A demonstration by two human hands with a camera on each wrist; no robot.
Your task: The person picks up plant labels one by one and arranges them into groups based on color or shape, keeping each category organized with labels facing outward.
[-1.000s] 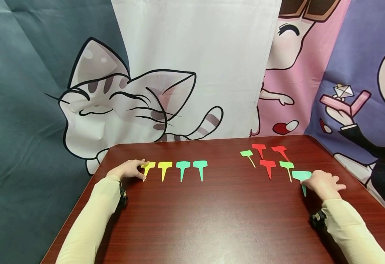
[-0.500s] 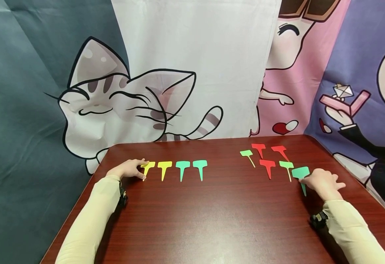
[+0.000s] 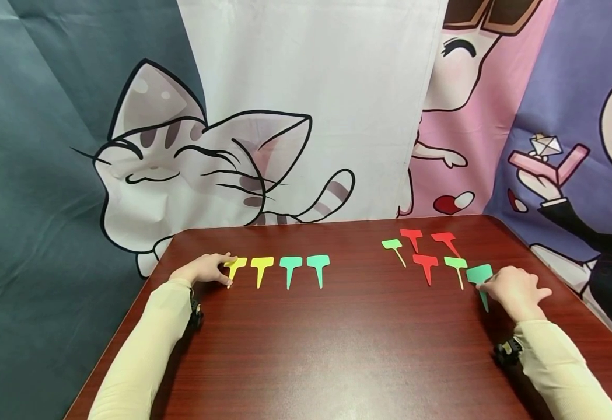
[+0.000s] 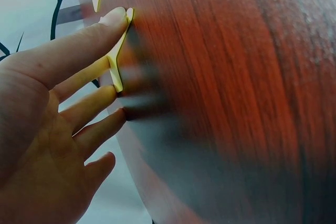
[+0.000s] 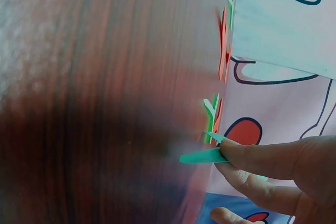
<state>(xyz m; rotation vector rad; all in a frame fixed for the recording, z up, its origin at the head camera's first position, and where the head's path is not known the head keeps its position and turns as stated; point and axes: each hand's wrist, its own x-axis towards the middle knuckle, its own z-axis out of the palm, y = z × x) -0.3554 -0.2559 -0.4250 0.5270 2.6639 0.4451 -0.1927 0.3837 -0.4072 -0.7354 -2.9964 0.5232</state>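
Observation:
At the left end of a row of T-shaped plant labels, my left hand (image 3: 204, 270) rests on a yellow plant label (image 3: 236, 264). In the left wrist view its thumb lies at the stem tip of that label (image 4: 116, 64) and its fairly straight fingers reach the head. A second yellow label (image 3: 261, 269) and two teal labels (image 3: 290, 269) continue the row. On the right, my right hand (image 3: 516, 291) pinches a teal plant label (image 3: 479, 273) between thumb and finger, seen in the right wrist view as a tilted teal label (image 5: 202, 156). Part of it is hidden by the fingers.
Near the right hand lie light green labels (image 3: 455, 263) and several red labels (image 3: 425, 263), loosely scattered. They sit on a dark red wooden table (image 3: 332, 344). A printed cloth (image 3: 306, 70) hangs behind the table's far edge.
The teal label's head at the right hand has turned and tipped up slightly, with the right hand shifting a little. The left hand and the row of labels have stayed put.

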